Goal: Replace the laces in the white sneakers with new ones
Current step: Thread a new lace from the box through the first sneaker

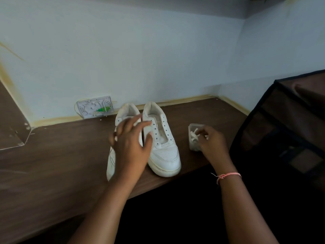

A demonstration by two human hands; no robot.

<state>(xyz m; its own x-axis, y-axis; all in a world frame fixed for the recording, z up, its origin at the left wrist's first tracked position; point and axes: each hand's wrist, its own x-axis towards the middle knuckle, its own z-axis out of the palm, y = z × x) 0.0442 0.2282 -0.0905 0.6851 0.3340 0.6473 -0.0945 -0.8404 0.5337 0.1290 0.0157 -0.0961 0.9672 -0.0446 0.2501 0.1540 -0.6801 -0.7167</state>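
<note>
Wall socket (95, 107), dark fabric rack (288, 131)

Dark wood-grain desk (52, 164) runs before me, wall to wall. Behind it, pale bluish wall (140, 50), dim light, yellowish stained trim (184, 100) along the desk's back edge. Small white wall plate (95, 107) with a green mark sits just above the desk. Right of the desk, a dark fabric shelf unit (290, 129).
</note>
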